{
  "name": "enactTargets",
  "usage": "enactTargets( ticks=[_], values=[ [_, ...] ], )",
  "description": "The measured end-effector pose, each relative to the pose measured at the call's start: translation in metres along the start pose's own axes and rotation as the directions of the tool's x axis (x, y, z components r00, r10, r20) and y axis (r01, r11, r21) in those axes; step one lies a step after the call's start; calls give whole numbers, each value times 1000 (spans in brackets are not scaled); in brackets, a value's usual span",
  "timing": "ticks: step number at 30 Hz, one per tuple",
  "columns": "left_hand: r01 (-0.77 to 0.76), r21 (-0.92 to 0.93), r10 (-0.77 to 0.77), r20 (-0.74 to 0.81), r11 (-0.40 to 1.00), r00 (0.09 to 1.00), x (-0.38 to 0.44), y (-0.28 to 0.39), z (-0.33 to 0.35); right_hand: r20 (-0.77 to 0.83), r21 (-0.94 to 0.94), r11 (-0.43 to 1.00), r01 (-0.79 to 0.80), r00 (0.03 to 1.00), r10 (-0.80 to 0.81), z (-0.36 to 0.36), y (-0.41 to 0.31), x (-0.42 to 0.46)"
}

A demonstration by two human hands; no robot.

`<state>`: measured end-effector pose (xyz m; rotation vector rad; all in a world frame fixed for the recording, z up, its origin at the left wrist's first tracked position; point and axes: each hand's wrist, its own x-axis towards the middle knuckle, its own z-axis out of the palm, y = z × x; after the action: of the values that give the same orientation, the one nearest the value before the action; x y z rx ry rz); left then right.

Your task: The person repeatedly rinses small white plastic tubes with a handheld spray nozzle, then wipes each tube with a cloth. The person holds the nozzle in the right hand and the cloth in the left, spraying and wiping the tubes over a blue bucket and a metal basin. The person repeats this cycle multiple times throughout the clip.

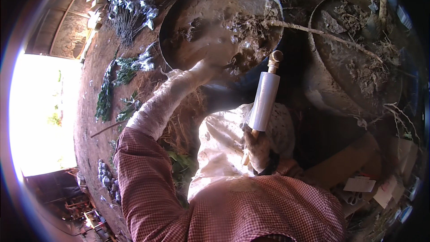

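Note:
My left hand (215, 62), its forearm wrapped in clear plastic film, reaches over the near rim of a round tub (164, 53) of brown mud; blur and mud hide its fingers. Wet clumps of mud (252, 47) lie in the tub's right side. My right hand (258, 146) grips the lower wooden handle of a roll of clear plastic film (265, 101), held above my white, stained apron (218, 137). The roll's upper end, with a knobbed wooden handle, points at the tub's near right rim.
A second tub (312, 40) with mud and roots stands at right, a long bare stem (322, 33) spanning both tubs. Leafy cuttings (105, 94) and bundled stems with wrapped tips (129, 16) lie at left. Loose roots (186, 117) are beside my apron; papers (359, 184) lie at lower right.

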<state>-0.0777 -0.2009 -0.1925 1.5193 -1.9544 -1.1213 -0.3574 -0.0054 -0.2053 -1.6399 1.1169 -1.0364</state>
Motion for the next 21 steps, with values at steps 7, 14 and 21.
enactTargets(
  ticks=[7, 14, 21],
  values=[
    [365, -523, -462, -63, 770, 885, -38, 19, 1, 27, -463, 778, 425, 884, -467, -3, -9, 11],
    [565, -387, -624, -36, 729, 780, -69, 26, -25, 79, 167, 952, -257, 966, 247, 10, 11, -13],
    [367, -270, -435, -263, 890, 862, -73, 0, -86, 90, -262, 937, -232, 961, 263, 14, 5, -15]
  ],
)
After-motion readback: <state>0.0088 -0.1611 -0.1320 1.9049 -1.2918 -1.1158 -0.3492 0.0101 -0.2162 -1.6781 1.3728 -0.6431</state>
